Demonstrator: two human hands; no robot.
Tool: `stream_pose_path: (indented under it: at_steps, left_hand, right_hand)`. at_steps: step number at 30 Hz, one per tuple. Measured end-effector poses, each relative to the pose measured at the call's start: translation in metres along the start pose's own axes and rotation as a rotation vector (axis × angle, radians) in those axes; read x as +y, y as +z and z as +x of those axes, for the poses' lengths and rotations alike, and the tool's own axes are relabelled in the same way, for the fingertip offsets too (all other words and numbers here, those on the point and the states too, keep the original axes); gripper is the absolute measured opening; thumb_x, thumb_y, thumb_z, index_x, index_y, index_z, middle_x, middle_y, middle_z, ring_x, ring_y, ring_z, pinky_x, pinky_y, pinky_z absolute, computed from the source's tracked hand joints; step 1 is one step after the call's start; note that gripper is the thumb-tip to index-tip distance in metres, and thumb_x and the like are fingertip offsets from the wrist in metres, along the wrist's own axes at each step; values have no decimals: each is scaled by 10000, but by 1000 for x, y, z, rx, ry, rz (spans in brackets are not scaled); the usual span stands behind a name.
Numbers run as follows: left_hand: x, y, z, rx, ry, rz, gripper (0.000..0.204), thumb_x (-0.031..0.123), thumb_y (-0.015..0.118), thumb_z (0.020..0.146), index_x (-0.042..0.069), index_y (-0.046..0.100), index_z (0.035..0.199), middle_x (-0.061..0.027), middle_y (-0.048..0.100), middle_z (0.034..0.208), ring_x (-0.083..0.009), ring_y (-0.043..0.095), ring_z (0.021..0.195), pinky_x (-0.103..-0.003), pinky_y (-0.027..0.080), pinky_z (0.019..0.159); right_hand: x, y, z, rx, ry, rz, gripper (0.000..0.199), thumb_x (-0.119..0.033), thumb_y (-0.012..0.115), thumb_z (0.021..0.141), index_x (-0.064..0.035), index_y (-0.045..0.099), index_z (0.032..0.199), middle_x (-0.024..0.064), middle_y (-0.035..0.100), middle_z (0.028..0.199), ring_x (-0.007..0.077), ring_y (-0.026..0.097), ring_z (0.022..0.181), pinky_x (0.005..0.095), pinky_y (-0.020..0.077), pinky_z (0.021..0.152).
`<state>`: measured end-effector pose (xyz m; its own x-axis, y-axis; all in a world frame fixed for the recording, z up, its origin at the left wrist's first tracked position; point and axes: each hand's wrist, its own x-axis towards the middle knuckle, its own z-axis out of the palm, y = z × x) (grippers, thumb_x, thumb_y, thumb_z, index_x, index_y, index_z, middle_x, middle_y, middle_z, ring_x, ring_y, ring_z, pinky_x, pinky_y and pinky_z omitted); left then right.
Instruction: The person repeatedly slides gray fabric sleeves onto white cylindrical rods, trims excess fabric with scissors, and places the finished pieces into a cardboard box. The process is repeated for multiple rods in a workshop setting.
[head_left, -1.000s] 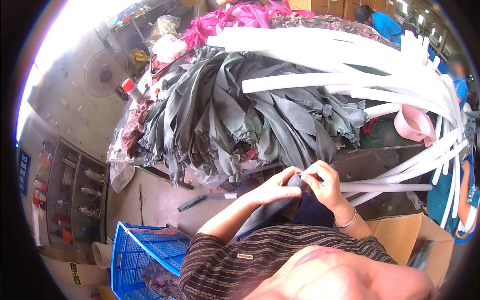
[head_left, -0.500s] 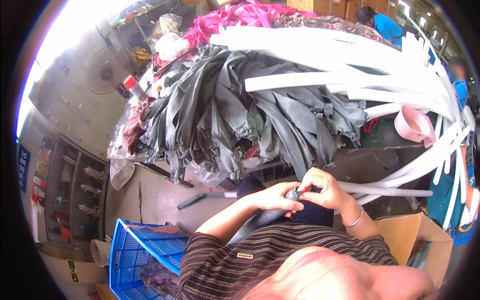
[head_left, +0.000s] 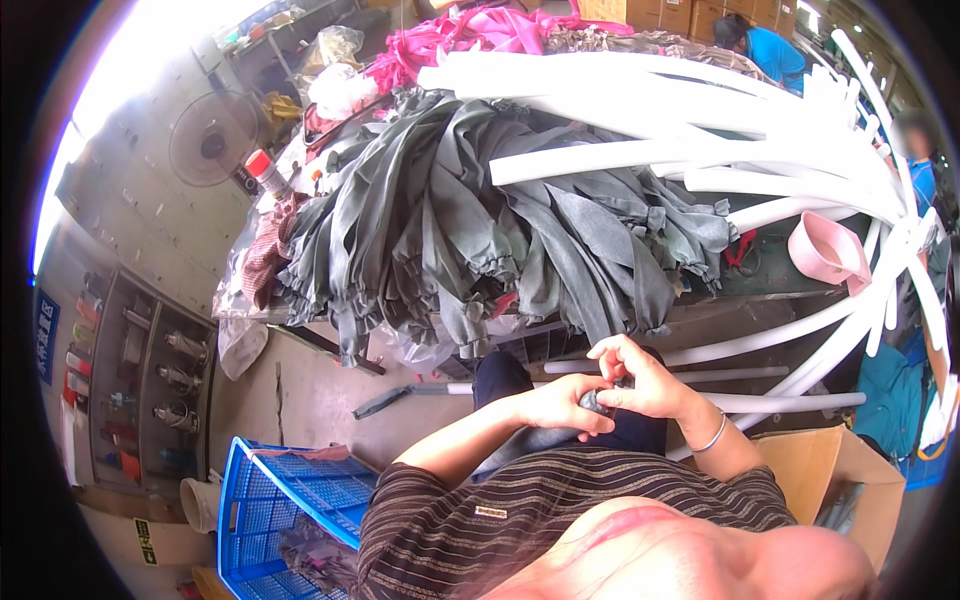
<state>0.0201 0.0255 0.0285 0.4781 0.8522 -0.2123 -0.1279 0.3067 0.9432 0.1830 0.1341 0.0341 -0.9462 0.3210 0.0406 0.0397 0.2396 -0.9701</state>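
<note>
A grey fabric sleeve lies across my lap, its gathered end rising between my hands. My left hand is closed round it just below that end. Beside it, my right hand has its thumb against the gathered end; the index finger is raised and bent, and the other fingers curl in, partly hidden. A bracelet circles my right wrist. Just beyond my hands, a large heap of similar grey sleeves hangs over the table's front edge.
Long white foam tubes spread over the table's right side and droop down. A pink band roll sits at the right edge. A blue crate stands left of me, an open cardboard box right. Other people are behind the tubes.
My right index finger has lifted off the sleeve's end, and both hands have shifted slightly right. At the right, several white tubes have moved, and one now lies under the table's edge beyond my hands.
</note>
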Motion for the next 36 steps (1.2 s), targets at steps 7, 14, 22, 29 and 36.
stream_pose_path:
  at_steps: [7,14,22,29,36]
  left_hand:
    - [-11,-3,5,-139,38,102,193,186,604,906,12,552,841,-13,547,735,-95,554,639,-249,470,593]
    - [15,-31,1,82,270,131,275,223,518,961,38,522,757,-7,539,669,-83,542,622,-250,456,556]
    - [18,-38,14,276,520,621,495,313,738,783,24,497,1104,-87,508,1087,-174,499,1006,-309,404,884]
    - [-20,-48,-41,354,231,801,985,368,836,628,-9,322,1379,-192,500,1271,-287,462,1227,-362,336,1045]
    - [-76,-66,-127,525,-259,950,526,328,776,618,29,611,1019,-199,644,898,-340,628,876,-397,479,772]
  right_hand:
    - [25,17,0,-107,-2,249,491,-153,708,809,-47,462,1220,87,532,1103,175,535,1019,328,463,883]
    - [32,17,5,-175,16,656,708,-237,699,825,-26,286,1360,109,458,1230,210,518,1097,384,415,966]
    - [56,61,20,188,72,545,437,-172,768,741,5,559,1081,54,591,1031,122,561,930,275,472,793]
    - [2,-22,8,636,-143,648,326,-234,550,799,8,557,1017,136,636,941,220,635,850,362,532,755]
    - [5,-105,-52,1096,-304,711,324,-282,504,863,-12,531,1040,132,619,916,244,610,868,370,471,839]
